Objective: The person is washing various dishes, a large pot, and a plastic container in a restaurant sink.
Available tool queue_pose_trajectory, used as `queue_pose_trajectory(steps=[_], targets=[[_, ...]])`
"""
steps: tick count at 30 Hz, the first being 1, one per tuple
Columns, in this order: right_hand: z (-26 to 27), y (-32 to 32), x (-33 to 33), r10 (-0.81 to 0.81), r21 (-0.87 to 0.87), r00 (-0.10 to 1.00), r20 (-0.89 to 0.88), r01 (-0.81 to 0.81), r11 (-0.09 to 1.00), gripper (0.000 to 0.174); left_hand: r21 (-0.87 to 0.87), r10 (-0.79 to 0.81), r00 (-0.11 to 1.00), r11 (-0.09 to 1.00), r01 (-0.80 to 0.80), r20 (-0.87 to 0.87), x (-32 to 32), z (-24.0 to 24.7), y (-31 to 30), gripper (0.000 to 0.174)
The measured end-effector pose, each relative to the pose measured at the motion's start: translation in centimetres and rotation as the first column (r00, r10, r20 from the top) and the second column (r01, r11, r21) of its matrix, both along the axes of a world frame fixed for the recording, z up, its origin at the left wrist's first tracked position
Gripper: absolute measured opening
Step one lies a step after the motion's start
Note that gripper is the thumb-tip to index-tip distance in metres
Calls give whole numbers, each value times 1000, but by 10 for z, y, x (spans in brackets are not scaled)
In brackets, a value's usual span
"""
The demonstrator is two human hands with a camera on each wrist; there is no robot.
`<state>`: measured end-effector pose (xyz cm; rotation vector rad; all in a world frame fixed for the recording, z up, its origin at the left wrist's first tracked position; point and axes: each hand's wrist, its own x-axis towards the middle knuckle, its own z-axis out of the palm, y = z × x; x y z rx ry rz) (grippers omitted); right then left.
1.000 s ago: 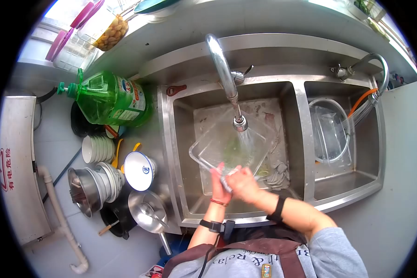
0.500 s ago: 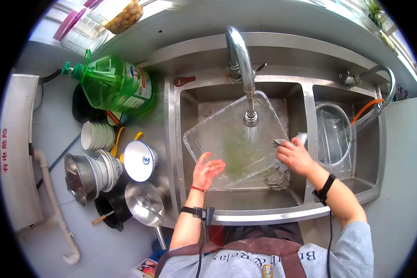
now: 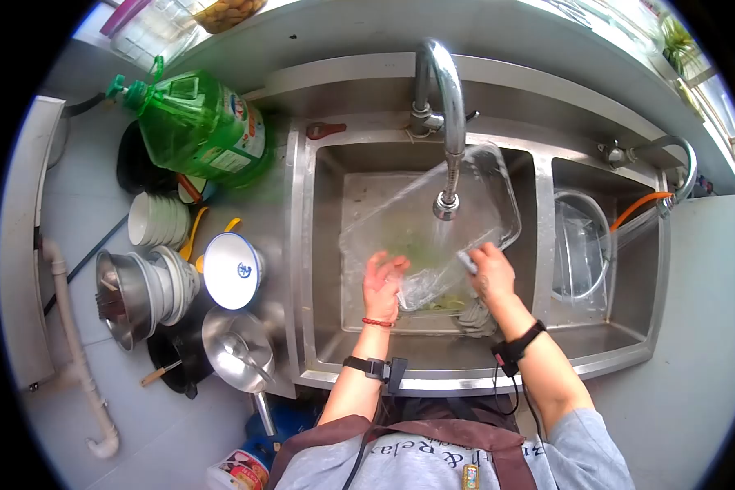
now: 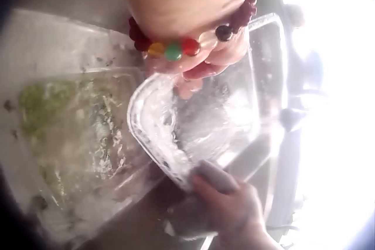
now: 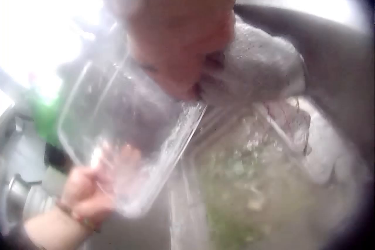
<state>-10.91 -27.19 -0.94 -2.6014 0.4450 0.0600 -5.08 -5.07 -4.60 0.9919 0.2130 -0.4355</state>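
A clear plastic container point(image 3: 498, 192) is held tilted over the large sink basin, under the running faucet point(image 3: 445, 122). My left hand point(image 3: 380, 287) grips it at the near left, with the fingers point(image 5: 120, 165) seen through the clear wall in the right wrist view. A grey cloth point(image 5: 266, 65) is bunched in my right hand point(image 3: 492, 275), which holds it at the container's rim. From the left wrist, the cloth point(image 4: 215, 177) shows at the rim point(image 4: 137, 124). Greenish water with green bits point(image 4: 53, 100) lies below the container.
Left of the basin stand a green jug point(image 3: 200, 126), stacked bowls point(image 3: 159, 219), a white bowl point(image 3: 233, 271) and a steel ladle or pan point(image 3: 238, 347). Another grey cloth point(image 3: 475, 318) lies in the basin. The right basin holds a clear round-rimmed container point(image 3: 580, 245).
The container has been lifted and tilted from lying flatter in the basin. My left hand has moved right onto it; my right hand has come left and slightly down with the cloth.
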Motion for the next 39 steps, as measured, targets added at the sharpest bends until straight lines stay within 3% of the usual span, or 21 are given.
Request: queue_pose_trajectory(steps=[2,5,7,8,11,13,15,17,18,19,20,23,25,26,29,31,33,34,36,37,39], targets=[[-10,33,11,39,97,971,-236,-17,995,28,136,15,996,990,-27,88,5,15,1,70],[-27,62,13,161,146,962,-222,-130,981,31,213,40,995,975,-58,87,-3,28,6,69],[-39,43,24,29,76,977,-213,-13,997,31,238,65,996,968,-76,53,-8,37,13,70],[-41,29,28,77,43,975,-206,-70,997,31,230,71,995,969,-84,63,-10,33,16,69],[-21,55,26,96,190,890,-445,-10,982,34,206,78,994,974,-92,75,-16,24,16,69],[-15,65,17,207,227,868,-452,-113,967,38,214,78,994,972,-92,72,-18,26,14,68],[-22,45,21,94,164,881,-463,-20,986,34,242,65,996,967,-77,57,-23,31,20,68],[-72,-2,9,18,-68,933,-359,-45,997,24,270,57,996,960,-72,64,-17,32,24,68],[-47,-12,9,-62,-119,929,-366,20,993,23,288,58,996,955,-75,67,-14,30,30,68],[-49,-29,-4,-77,-88,969,-236,57,994,25,305,61,995,949,-80,73,-9,30,37,68],[-39,-34,-11,-205,22,971,-126,210,978,26,330,52,997,943,-33,-49,-4,38,43,68],[-27,-49,-21,-432,332,889,152,365,869,31,336,15,927,934,121,-376,8,58,55,70],[-11,-59,-20,-400,388,890,219,297,872,33,279,-27,846,938,206,-533,6,58,62,71],[3,-63,-19,-384,413,888,252,261,873,34,250,-37,829,945,211,-557,-4,26,76,71],[51,-88,-13,-268,223,855,444,185,957,30,-13,-159,724,979,203,-671,-14,15,84,70],[77,-107,-21,-339,220,824,454,265,939,25,-153,-231,699,973,173,-677,-26,4,86,71],[84,-120,-39,-552,503,804,221,391,771,25,-298,-306,696,945,138,-649,-35,-18,87,72],[85,-117,-47,-559,556,813,163,393,732,26,-413,-373,703,903,123,-606,-38,-30,83,73],[70,-113,-69,-568,702,822,43,379,603,28,-396,-396,751,898,194,-529,-32,-46,60,73],[60,-110,-77,-600,754,797,-73,438,489,26,-385,-409,771,894,230,-488,-25,-51,46,73],[42,-99,-91,-575,882,748,-332,462,91,30,-248,-406,815,912,328,-414,-5,-55,25,66]])
